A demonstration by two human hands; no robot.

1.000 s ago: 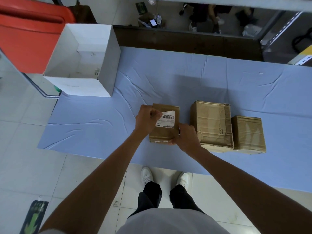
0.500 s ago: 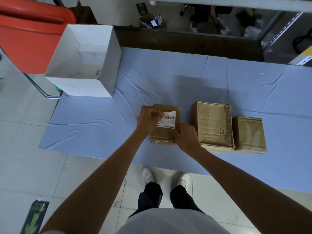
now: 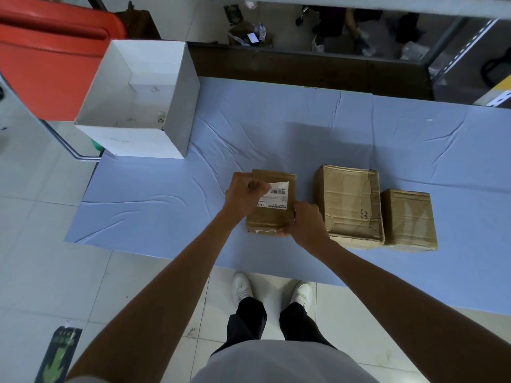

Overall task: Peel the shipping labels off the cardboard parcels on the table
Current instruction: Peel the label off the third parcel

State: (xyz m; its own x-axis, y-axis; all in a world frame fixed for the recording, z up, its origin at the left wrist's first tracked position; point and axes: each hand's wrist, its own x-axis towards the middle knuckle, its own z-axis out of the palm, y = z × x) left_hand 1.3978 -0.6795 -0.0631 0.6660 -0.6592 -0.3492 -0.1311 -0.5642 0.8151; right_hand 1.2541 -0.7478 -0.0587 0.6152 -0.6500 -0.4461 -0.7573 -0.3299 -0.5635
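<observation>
Near the front edge of the counter [image 3: 276,128], a small cardboard parcel [image 3: 269,221] is gripped at its near right corner by the curled fingers [image 3: 301,208] of the right hand [image 3: 305,226]. Its shipping label [image 3: 276,196], partly lifted, is pinched at its far left corner by the left hand [image 3: 243,196]. A second parcel [image 3: 347,203] and a third parcel [image 3: 407,217] are set to its right.

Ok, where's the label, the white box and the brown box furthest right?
Label [image 3: 275,199]: head view, on its printed middle.
White box [image 3: 182,106]: head view, on its right outer wall.
Right parcel [image 3: 407,217]: head view, on its top.
</observation>
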